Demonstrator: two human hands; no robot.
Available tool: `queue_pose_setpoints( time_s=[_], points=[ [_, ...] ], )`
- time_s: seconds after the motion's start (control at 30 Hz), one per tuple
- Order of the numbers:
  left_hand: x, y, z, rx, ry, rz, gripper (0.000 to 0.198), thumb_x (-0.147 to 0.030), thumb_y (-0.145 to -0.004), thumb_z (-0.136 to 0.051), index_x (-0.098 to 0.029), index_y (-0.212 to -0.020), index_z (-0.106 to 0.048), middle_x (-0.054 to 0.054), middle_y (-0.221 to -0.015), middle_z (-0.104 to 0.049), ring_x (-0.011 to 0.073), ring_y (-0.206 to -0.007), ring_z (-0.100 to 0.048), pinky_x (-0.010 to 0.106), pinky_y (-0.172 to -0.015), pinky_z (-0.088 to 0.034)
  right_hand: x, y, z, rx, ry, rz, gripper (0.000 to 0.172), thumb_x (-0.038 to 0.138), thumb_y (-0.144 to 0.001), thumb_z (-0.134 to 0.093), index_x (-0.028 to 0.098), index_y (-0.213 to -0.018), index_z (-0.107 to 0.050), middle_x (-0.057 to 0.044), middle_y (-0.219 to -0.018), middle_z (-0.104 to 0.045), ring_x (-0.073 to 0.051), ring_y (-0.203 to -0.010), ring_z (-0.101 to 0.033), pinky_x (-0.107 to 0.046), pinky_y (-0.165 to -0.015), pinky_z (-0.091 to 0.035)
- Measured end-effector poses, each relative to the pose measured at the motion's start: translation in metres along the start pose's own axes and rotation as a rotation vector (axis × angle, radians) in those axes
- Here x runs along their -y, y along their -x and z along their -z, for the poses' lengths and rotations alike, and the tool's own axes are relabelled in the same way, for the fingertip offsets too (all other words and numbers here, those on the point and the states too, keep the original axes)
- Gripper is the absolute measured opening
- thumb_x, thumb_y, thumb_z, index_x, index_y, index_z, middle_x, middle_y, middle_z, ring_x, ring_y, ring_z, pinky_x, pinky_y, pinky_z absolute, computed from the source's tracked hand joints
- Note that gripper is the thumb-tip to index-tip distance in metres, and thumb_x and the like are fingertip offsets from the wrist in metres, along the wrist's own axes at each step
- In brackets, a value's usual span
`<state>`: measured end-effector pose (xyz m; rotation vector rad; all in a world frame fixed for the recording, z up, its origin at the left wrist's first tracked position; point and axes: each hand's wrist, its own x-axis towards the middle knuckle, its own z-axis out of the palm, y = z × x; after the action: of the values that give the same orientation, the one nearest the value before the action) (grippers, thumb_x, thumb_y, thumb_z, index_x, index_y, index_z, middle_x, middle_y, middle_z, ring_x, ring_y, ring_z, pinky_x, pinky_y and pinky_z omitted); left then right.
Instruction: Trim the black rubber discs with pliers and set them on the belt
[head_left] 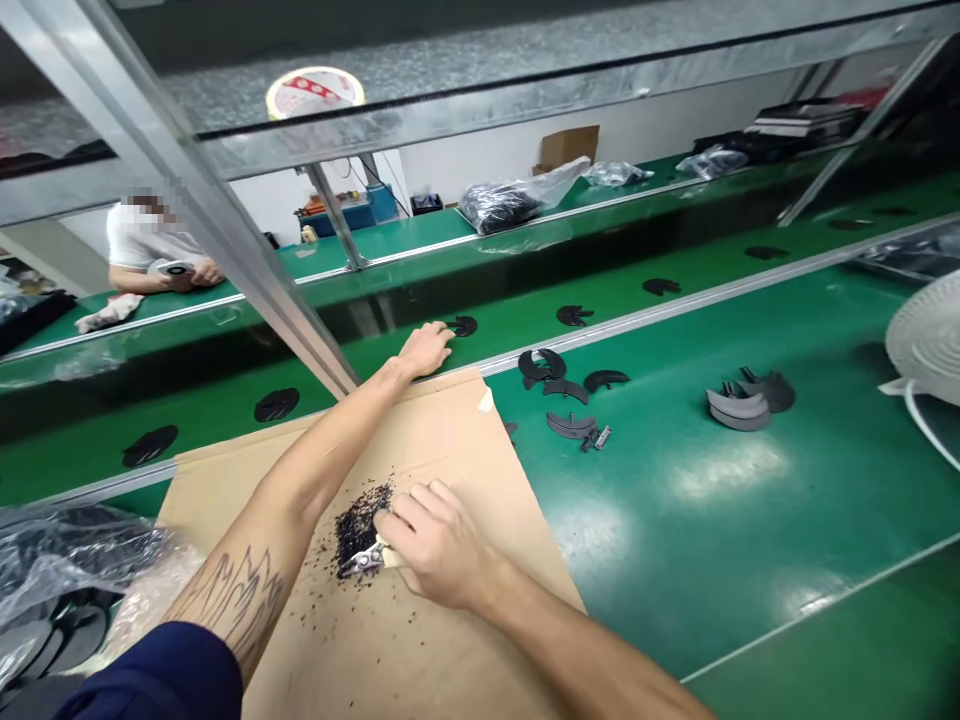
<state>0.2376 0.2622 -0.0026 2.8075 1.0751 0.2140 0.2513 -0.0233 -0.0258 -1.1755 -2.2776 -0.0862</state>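
My left hand (427, 348) stretches across the cardboard to the green conveyor belt, its fingertips pinched at the near end of a black curved plastic part (465, 326). My right hand (439, 545) is wrapped around the pale handles of small cutting nippers (366, 558). Their metal jaws point left over a heap of tiny black plastic scraps (356, 525). Beneath both arms lies a brown cardboard sheet (450, 450), with loose scraps scattered on it. Several black crescent-shaped parts (571, 425) rest on the green table to the right of the cardboard.
More black parts (277, 404) lie spaced along the belt (510, 310). A metal post (225, 220) slants down beside my left forearm. Clear plastic bags (82, 550) are at lower left, a white fan (930, 335) at right. Another person (154, 240) works across the belt.
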Motion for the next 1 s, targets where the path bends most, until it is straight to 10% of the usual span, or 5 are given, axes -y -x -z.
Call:
queue_pose_setpoints(
  time_s=[0.3, 0.57, 0.87, 1.0],
  points=[
    [-0.003, -0.042, -0.022, -0.03, 0.07, 0.244, 0.046, -0.009, -0.093, -0.052, -0.013, -0.139, -0.051, 0.019, -0.147, -0.056, 0.0317, -0.14, -0.051, 0.047, -0.119, -0.038, 0.005, 0.003, -0.004, -0.135, 0.09, 0.026, 0.018, 0.014, -0.096, -0.046, 0.016, -0.098, -0.064, -0.003, -0.078, -0.054, -0.019, -0.072, -0.042, -0.035, -0.066, -0.028],
    [-0.003, -0.011, 0.006, -0.132, 0.242, 0.251, 0.011, -0.012, -0.087, -0.059, -0.017, -0.097, -0.062, 0.011, -0.106, -0.071, 0.0272, -0.109, -0.065, 0.039, -0.099, -0.05, 0.003, -0.001, -0.006, -0.267, 0.045, -0.035, 0.024, 0.016, -0.102, -0.043, 0.016, -0.091, -0.064, -0.003, -0.075, -0.056, -0.019, -0.073, -0.044, -0.034, -0.067, -0.033],
    [-0.004, 0.171, 0.049, -0.027, 0.608, 0.118, 0.02, -0.033, -0.087, -0.068, -0.015, -0.091, -0.062, 0.002, -0.083, -0.067, 0.0155, -0.078, -0.065, 0.027, -0.076, -0.054, -0.012, -0.011, 0.017, -0.368, 0.085, -0.008, 0.028, 0.015, -0.105, -0.044, 0.01, -0.123, -0.065, -0.006, -0.076, -0.063, -0.021, -0.073, -0.049, -0.037, -0.065, -0.03],
    [-0.012, 0.265, 0.044, 0.075, 0.942, 0.056, 0.027, -0.041, -0.092, -0.067, -0.014, -0.096, -0.062, 0.004, -0.087, -0.065, 0.0145, -0.078, -0.063, 0.027, -0.074, -0.054, -0.008, -0.02, 0.015, -0.261, -0.119, 0.118, 0.018, 0.015, -0.102, -0.05, 0.015, -0.102, -0.068, -0.005, -0.076, -0.064, -0.018, -0.07, -0.049, -0.034, -0.066, -0.032]
  ],
)
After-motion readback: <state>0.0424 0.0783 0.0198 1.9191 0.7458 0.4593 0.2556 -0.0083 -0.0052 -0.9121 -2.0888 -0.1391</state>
